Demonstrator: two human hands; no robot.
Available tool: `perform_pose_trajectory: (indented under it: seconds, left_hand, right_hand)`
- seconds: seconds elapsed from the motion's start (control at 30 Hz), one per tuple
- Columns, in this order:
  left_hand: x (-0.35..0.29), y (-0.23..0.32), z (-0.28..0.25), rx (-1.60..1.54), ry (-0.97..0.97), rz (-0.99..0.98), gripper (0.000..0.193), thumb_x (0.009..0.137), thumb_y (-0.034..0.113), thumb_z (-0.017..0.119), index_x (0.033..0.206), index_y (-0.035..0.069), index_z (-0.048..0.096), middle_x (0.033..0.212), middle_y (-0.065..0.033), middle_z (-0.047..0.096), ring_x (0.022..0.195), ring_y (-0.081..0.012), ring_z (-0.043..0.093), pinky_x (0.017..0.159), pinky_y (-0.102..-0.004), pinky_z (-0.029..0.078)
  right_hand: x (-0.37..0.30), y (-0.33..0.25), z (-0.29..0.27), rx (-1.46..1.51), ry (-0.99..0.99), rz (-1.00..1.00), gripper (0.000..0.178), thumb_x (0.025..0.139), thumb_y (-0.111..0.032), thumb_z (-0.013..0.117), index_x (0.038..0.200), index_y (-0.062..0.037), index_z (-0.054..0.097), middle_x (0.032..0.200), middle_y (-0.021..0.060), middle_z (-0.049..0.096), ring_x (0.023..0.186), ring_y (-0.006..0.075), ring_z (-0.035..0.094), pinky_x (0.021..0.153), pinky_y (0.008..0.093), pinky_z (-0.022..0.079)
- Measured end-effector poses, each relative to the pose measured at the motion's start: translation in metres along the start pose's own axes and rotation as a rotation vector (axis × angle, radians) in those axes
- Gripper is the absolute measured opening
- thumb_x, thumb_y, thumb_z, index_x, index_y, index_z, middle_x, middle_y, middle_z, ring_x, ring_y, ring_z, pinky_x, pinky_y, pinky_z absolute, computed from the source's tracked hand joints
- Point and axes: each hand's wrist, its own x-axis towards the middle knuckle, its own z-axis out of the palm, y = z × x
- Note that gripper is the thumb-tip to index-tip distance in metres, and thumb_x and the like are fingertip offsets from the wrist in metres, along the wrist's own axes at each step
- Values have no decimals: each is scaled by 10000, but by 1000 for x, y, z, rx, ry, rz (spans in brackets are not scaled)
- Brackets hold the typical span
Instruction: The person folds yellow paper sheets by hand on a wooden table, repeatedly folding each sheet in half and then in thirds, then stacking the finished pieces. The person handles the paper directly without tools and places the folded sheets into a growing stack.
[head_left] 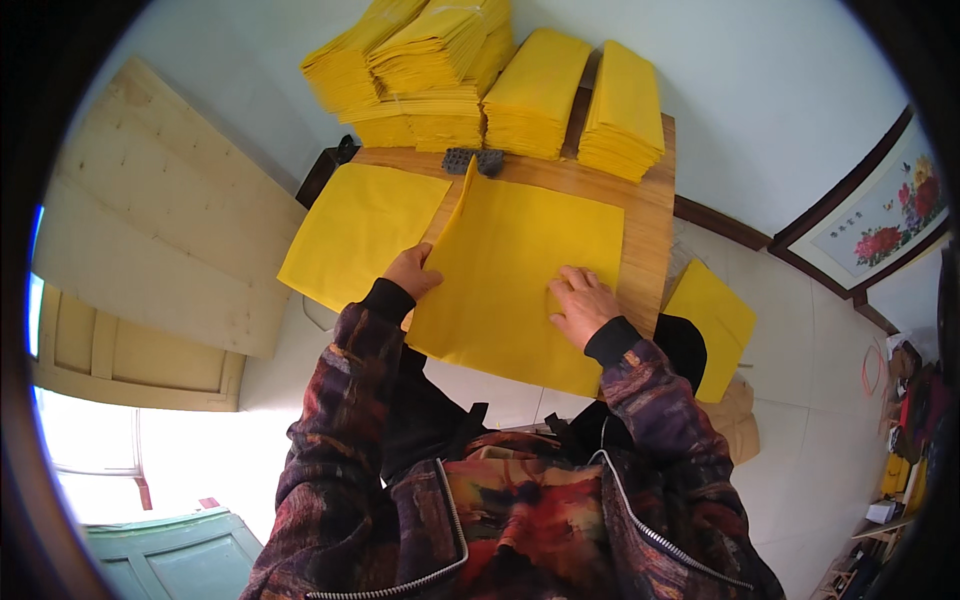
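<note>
A large yellow sheet (520, 285) lies across the wooden table before me, its near edge reaching past the tabletop toward my lap. My left hand (412, 272) grips its left edge, thumb on top, and that edge stands raised in a fold running to the far corner. On the right part of the same sheet rests my right hand (584, 300), fingers apart and slightly bent, holding nothing. To the left another flat yellow sheet (365, 230) lies partly over the table's edge. I cannot tell whether the sheets are cloth or paper.
Tall stacks of folded yellow sheets (440, 60) line the back of the wooden table (652, 215). A dark grey, bumpy object (472, 161) sits before them. More yellow sheets (715, 325) are at the right, below table level. Wooden boards (170, 210) lean at the left.
</note>
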Motion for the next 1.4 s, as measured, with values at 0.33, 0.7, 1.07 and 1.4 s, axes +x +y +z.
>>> perform_pose_trajectory:
  seconds: [0.33,0.7,1.07,1.4]
  left_hand:
    - [2,29,46,18,-116,45,411,724,73,630,1101,15,475,869,-130,620,776,-192,616,671,-303,479]
    - [2,42,90,348,6,48,459,712,127,610,1141,48,468,847,-175,611,826,-326,604,731,-397,475]
    - [-40,27,74,-116,101,248,551,805,238,674,1278,43,467,1132,-132,576,985,-266,572,792,-340,486]
    - [-133,-20,58,611,71,327,852,676,220,773,1415,219,349,1495,-121,248,1361,-348,268,1074,-472,285]
  right_hand:
    - [-1,-1,-2,37,-20,11,446,746,-189,693,1149,-75,538,1276,107,454,1217,315,409,961,444,401]
    - [-2,-2,-2,13,40,-2,394,764,-189,683,1123,-77,567,1227,87,481,1171,286,433,910,452,421]
    - [0,-2,-5,-4,-28,12,422,747,-195,694,1130,-87,555,1233,109,481,1142,312,456,941,431,418]
    - [2,2,6,-39,42,-40,419,772,-238,703,1139,-100,554,1238,66,482,1140,290,460,888,443,443]
